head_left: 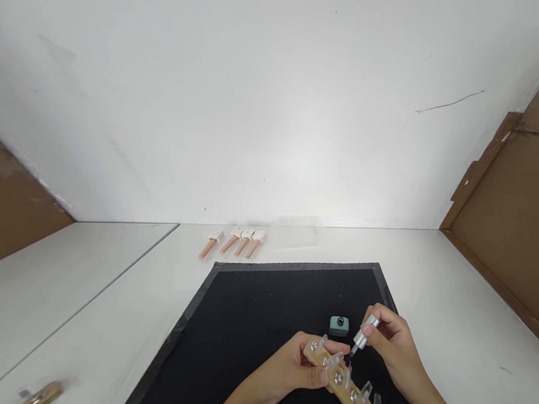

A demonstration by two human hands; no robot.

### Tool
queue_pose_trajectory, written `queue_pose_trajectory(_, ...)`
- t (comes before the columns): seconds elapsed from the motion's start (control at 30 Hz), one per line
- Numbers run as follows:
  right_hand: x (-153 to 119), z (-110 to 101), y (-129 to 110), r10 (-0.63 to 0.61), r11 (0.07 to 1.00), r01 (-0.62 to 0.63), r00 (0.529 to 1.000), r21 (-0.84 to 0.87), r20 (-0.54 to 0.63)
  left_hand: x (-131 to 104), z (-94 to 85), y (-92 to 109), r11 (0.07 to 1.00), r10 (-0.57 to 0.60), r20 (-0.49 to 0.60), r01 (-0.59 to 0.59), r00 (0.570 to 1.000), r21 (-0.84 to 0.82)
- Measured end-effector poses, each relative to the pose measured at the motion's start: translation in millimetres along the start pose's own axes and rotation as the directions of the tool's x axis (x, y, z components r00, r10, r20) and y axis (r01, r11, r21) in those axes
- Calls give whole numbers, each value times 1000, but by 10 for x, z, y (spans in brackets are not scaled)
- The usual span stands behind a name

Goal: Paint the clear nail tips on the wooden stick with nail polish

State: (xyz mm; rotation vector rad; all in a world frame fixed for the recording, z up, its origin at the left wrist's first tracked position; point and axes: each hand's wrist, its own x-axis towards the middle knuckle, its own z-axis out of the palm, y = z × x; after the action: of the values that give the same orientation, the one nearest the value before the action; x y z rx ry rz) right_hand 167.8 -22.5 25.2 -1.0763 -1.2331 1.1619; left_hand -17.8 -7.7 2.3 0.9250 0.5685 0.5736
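My left hand (296,372) grips a wooden nail tip stand (347,396), a slim strip with round metal studs and several clear nail tips (365,394) standing out from it. It is held at a slant, its near end pointing down to the right. In my right hand (392,342) is the silver cap of a nail polish brush (365,331), pinched between thumb and fingers. The brush's dark tip is at a clear tip near the strip's middle; whether it touches I cannot tell. Behind my hands, a small teal polish bottle (339,326) stands uncapped on the black mat (235,328).
Several bottles with peach-pink caps (241,245) lie on the white table (150,305) beyond the mat. Another wooden strip (42,394) shows partly at the lower left edge. A white wall (262,97) rises behind, with brown cardboard panels (521,211) at both sides.
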Motion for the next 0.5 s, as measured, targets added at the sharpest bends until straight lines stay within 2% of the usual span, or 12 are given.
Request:
queue_pose_trajectory(0.33,37,-35,16,33,996,-26,996,87,-87,-10,15,25,998,19,1,-19,1000,-56)
queue_pose_trajectory(0.5,12,-62,14,84,982,-74,995,174,-50,-20,23,39,998,-8,-45,4,999,-70)
